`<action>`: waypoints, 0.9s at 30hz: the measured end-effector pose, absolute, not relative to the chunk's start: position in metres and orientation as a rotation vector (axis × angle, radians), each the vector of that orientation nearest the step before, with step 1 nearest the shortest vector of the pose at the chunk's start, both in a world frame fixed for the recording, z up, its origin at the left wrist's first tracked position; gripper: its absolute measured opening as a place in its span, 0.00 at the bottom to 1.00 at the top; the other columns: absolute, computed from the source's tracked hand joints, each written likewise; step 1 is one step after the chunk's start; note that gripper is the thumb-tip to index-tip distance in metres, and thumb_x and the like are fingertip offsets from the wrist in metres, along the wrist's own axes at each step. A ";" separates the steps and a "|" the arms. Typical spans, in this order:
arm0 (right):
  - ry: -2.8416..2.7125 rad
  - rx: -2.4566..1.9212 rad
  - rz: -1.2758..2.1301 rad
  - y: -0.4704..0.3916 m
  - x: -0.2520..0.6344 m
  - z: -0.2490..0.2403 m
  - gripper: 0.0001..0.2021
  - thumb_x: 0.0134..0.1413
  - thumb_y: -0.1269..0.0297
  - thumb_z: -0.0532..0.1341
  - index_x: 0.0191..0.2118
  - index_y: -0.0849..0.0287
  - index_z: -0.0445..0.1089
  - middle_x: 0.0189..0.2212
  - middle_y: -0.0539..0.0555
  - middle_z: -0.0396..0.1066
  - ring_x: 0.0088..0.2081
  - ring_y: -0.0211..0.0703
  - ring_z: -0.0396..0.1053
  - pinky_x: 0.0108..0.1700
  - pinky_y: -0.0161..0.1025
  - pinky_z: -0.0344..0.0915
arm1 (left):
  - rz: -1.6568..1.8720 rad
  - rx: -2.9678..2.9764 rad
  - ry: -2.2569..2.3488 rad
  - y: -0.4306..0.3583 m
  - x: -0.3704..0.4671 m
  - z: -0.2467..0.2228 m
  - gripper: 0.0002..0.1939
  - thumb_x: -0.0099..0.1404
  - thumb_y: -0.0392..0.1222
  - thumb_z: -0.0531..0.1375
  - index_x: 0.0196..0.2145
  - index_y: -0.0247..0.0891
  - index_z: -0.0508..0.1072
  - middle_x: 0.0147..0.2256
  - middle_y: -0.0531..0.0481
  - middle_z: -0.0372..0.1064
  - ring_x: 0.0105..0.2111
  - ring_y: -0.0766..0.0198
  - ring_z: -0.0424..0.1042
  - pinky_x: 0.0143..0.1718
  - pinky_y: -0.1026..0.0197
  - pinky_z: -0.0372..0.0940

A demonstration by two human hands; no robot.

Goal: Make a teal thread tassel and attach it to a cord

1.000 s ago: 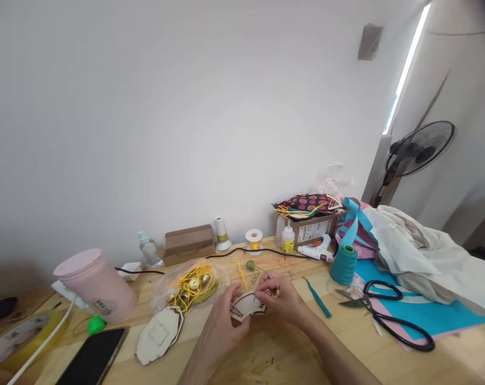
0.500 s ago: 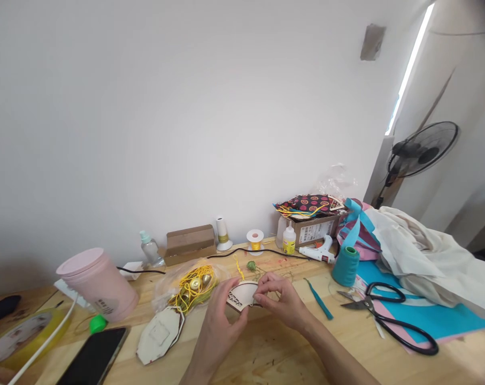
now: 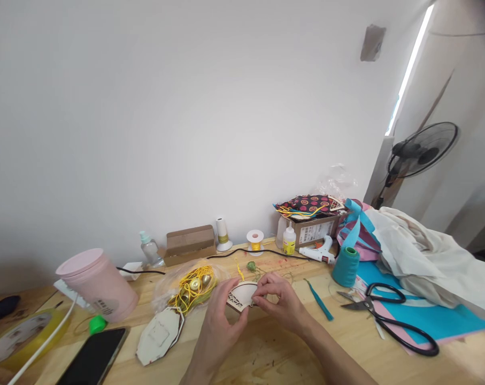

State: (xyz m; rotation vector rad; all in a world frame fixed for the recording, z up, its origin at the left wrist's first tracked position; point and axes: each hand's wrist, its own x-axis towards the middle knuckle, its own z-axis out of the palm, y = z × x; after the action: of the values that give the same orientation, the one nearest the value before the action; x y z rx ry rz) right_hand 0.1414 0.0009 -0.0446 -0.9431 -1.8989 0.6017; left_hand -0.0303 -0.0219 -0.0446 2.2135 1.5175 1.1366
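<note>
Between my two hands is a fan-shaped wooden piece (image 3: 243, 293) with a dark rim and a cut-out lattice on its left part. My left hand (image 3: 223, 310) is closed on its left side, thumb at the lower edge and fingers along the upper left. At the right edge, my right hand (image 3: 276, 299) has thumb and fingertips pinched together, and they cover that part of the piece. A yellow cord (image 3: 240, 272) sticks up behind the piece's top. Just beyond lies a small green ball of thread (image 3: 251, 265).
Left stand a pink canister (image 3: 100, 283), a phone (image 3: 93, 357), white octagonal boards (image 3: 160, 336) and a bag of yellow cord with bells (image 3: 194, 284). Right are black scissors (image 3: 376, 311), a teal thread cone (image 3: 346, 267), a glue gun (image 3: 319, 250) and a glue bottle (image 3: 289, 240).
My right fingertips have shifted very slightly at the piece's right edge, and the thumb sits closer to the fingers. My left hand and the piece are almost still.
</note>
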 end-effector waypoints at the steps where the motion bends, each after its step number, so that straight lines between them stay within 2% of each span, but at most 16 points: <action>1: -1.904 -0.943 0.593 0.001 0.141 -0.045 0.05 0.47 0.65 0.60 0.26 0.56 0.73 0.27 0.52 0.68 0.32 0.40 0.64 0.35 0.37 0.58 | 1.133 2.215 1.521 -0.022 -0.030 -0.045 0.22 0.55 0.40 0.53 0.48 0.42 0.56 0.48 0.45 0.60 0.49 0.58 0.59 0.49 0.51 0.56; 12: -1.990 -0.929 0.480 0.000 0.141 -0.047 0.04 0.46 0.68 0.60 0.27 0.55 0.72 0.27 0.51 0.68 0.32 0.41 0.64 0.36 0.38 0.57 | 1.140 2.194 1.536 -0.024 -0.030 -0.041 0.22 0.56 0.42 0.53 0.49 0.41 0.57 0.49 0.45 0.60 0.50 0.57 0.59 0.49 0.52 0.56; 14: -1.998 -0.897 0.451 0.000 0.142 -0.046 0.05 0.46 0.68 0.60 0.30 0.54 0.72 0.29 0.51 0.68 0.33 0.41 0.64 0.36 0.38 0.57 | 1.148 2.187 1.540 -0.024 -0.030 -0.041 0.21 0.56 0.42 0.54 0.48 0.40 0.58 0.49 0.44 0.60 0.50 0.57 0.59 0.49 0.52 0.56; 18: -1.993 -0.822 0.374 -0.003 0.146 -0.043 0.12 0.45 0.68 0.60 0.39 0.54 0.68 0.35 0.52 0.67 0.37 0.41 0.62 0.39 0.39 0.57 | 1.168 2.152 1.568 -0.022 -0.031 -0.042 0.22 0.55 0.43 0.54 0.48 0.40 0.58 0.48 0.44 0.61 0.50 0.56 0.59 0.49 0.49 0.56; 21: -2.034 -0.809 0.243 -0.005 0.146 -0.042 0.16 0.42 0.70 0.60 0.42 0.53 0.66 0.38 0.53 0.65 0.37 0.42 0.61 0.38 0.39 0.57 | 1.208 2.095 1.587 -0.020 -0.032 -0.043 0.21 0.55 0.44 0.55 0.47 0.39 0.59 0.47 0.44 0.61 0.48 0.55 0.60 0.48 0.49 0.57; 24: -2.051 -0.827 0.074 -0.005 0.140 -0.044 0.16 0.41 0.72 0.60 0.40 0.54 0.66 0.37 0.53 0.65 0.36 0.42 0.60 0.36 0.39 0.56 | 1.241 2.038 1.596 -0.020 -0.032 -0.044 0.21 0.54 0.45 0.55 0.46 0.40 0.60 0.46 0.44 0.62 0.47 0.55 0.61 0.47 0.49 0.58; 27: -2.013 -0.830 -0.059 -0.006 0.133 -0.047 0.09 0.44 0.73 0.59 0.35 0.55 0.66 0.34 0.52 0.66 0.35 0.41 0.60 0.35 0.37 0.55 | 1.246 1.998 1.588 -0.020 -0.030 -0.044 0.22 0.53 0.46 0.56 0.46 0.40 0.61 0.46 0.44 0.62 0.46 0.55 0.62 0.46 0.50 0.59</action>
State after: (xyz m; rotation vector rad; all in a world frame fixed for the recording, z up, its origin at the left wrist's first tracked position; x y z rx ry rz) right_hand 0.1335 -0.0057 -0.0473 -0.8298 -2.0126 -0.0591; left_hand -0.0301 -0.0204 -0.0442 1.9978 1.5884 1.2462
